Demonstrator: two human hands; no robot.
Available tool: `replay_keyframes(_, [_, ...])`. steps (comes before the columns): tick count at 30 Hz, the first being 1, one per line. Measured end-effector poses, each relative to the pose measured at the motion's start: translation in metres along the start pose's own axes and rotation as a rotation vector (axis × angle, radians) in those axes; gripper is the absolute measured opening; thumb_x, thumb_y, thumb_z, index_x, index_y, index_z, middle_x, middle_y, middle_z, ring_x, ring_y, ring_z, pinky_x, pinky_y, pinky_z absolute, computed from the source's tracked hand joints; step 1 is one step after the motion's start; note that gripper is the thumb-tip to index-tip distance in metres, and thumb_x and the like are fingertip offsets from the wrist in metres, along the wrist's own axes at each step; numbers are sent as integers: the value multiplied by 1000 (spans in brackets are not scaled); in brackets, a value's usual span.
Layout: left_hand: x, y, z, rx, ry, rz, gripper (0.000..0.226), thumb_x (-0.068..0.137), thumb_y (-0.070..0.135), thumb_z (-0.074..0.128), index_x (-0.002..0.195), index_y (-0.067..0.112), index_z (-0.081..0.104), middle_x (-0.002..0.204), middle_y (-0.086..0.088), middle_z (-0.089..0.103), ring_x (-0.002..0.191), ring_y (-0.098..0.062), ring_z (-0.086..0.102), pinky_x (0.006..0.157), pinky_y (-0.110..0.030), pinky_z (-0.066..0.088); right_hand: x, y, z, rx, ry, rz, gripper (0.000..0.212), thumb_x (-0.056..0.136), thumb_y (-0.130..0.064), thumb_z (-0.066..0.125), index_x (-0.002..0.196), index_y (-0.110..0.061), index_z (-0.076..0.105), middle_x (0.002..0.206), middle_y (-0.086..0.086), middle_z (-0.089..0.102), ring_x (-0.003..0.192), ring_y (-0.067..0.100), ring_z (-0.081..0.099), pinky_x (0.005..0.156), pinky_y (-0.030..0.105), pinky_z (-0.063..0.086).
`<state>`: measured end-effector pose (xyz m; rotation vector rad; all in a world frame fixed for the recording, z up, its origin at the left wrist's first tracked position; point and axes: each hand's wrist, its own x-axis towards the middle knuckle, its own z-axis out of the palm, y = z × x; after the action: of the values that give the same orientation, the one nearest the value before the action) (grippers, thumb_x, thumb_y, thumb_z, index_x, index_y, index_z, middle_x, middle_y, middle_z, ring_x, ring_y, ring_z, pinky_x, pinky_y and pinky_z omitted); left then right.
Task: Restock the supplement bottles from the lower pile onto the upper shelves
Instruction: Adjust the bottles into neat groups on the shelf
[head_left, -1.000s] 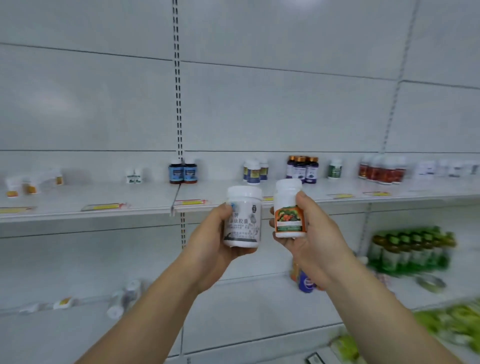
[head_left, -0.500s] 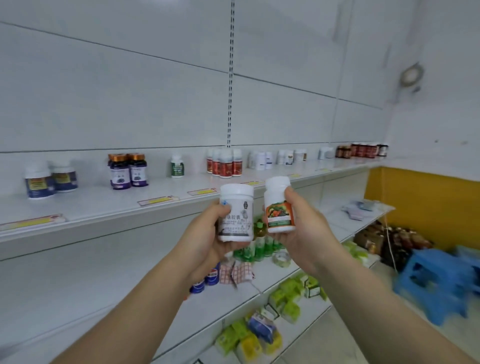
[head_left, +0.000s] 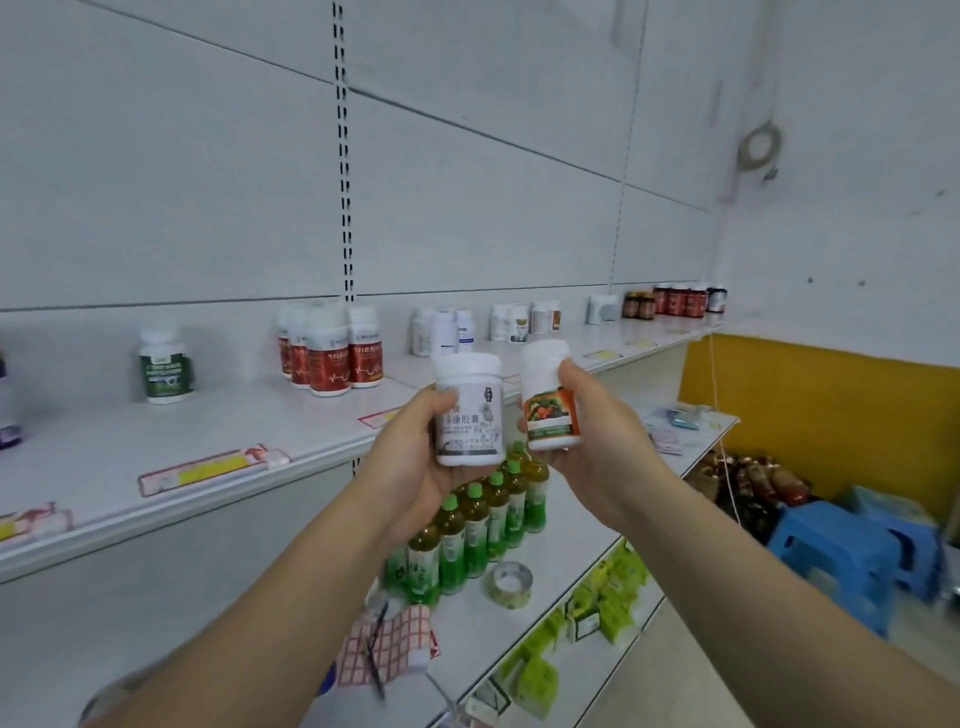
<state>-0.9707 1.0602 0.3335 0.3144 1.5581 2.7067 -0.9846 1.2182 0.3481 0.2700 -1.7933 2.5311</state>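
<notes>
A: Hands?
B: Left hand (head_left: 415, 457) grips grey-label bottle (head_left: 469, 410), right hand (head_left: 597, 441) grips orange-label bottle (head_left: 549, 402), both upright, just in front of upper shelf (head_left: 218, 441).
A: Hidden?
B: Fingers behind bottles; label text blurry.

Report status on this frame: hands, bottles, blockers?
Left hand grips grey-label bottle. Right hand grips orange-label bottle. Both off the upper shelf. Nothing blocking.

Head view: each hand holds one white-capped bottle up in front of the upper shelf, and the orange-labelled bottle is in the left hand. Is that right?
Not quite. In the head view the orange-labelled bottle is in the right hand; the left hand holds the grey-labelled bottle. Both are white-capped and held up in front of the upper shelf, as you said.
</notes>
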Motion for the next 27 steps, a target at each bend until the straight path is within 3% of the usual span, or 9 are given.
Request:
replay_keyframes(6, [110, -11, 4, 142, 48, 56, 20, 88, 15, 57, 107, 18, 56, 88, -3, 74, 77, -17, 71, 58, -32, 55, 104, 0, -28, -10, 12, -13, 27, 94, -39, 52, 111, -20, 59, 91, 9, 67, 78, 20, 63, 67, 33, 54])
replay_keyframes(10, [161, -21, 12, 200, 77, 74, 22, 89, 16, 57, 110, 20, 56, 94, -2, 73, 84, -18, 71, 65, -35, 55, 159, 1, -50, 6, -19, -13, 24, 95, -37, 49, 108, -20, 59, 91, 9, 66, 74, 18, 63, 66, 31, 52])
replay_keyframes(15, [218, -37, 28, 308, 119, 100, 26, 87, 15, 61, 113, 19, 56, 93, 2, 74, 85, -15, 71, 68, -34, 56, 230, 8, -91, -11, -62, -18, 27, 95, -35, 47, 111, -18, 59, 97, 12, 64, 79, 18, 60, 75, 35, 48])
replay_keyframes(17, [243, -48, 38, 411, 156, 133, 29, 85, 17, 64, 113, 20, 57, 96, 3, 73, 88, -13, 70, 78, -36, 55, 258, 9, -114, -9, -112, -19, 25, 95, -34, 48, 110, -19, 60, 95, 10, 67, 79, 18, 63, 76, 37, 50])
replay_keyframes(19, [270, -59, 51, 509, 218, 172, 33, 82, 18, 68, 114, 21, 58, 101, 2, 71, 90, -14, 69, 84, -37, 54, 286, 7, -141, 5, -170, -23, 22, 94, -32, 50, 108, -19, 61, 90, 7, 69, 79, 17, 66, 77, 39, 52])
replay_keyframes(22, [316, -79, 79, 581, 280, 172, 43, 81, 18, 70, 120, 18, 53, 105, -4, 69, 87, -17, 68, 77, -35, 54, 330, -2, -189, -34, -223, -28, 19, 95, -31, 52, 106, -20, 62, 96, 8, 70, 84, 19, 68, 80, 41, 55])
replay_keyframes(27, [392, -102, 122, 625, 358, 111, 42, 78, 10, 73, 113, 12, 49, 100, -8, 68, 81, -18, 67, 82, -40, 54, 400, -23, -251, -124, -265, -62, 23, 90, -27, 63, 111, -19, 60, 104, 8, 68, 89, 22, 70, 78, 44, 57])
